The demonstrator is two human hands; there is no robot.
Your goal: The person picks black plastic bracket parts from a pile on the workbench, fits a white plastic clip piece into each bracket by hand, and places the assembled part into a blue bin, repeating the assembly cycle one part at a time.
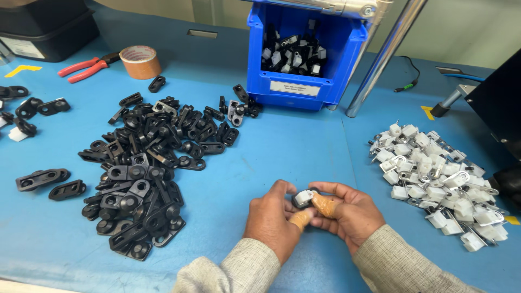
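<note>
I hold a small white and black plastic clip piece (304, 197) between both my hands, low in the middle over the blue table (293, 152). My left hand (271, 217) pinches it from the left side, and my thumb with tan tape on its tip pushes up under it. My right hand (347, 211) pinches it from the right, and my taped fingertip presses on its top. My two hands touch each other around the piece.

To my left lies a big pile of flat black plastic brackets with round holes (141, 173). To my right lies a pile of small white plastic clips with shiny metal loops (439, 184). Behind my hands stands a blue plastic bin (298, 81) with black and white parts inside. Far on the left are red pliers (87, 68) and, just beside them, a roll of brown tape (140, 61).
</note>
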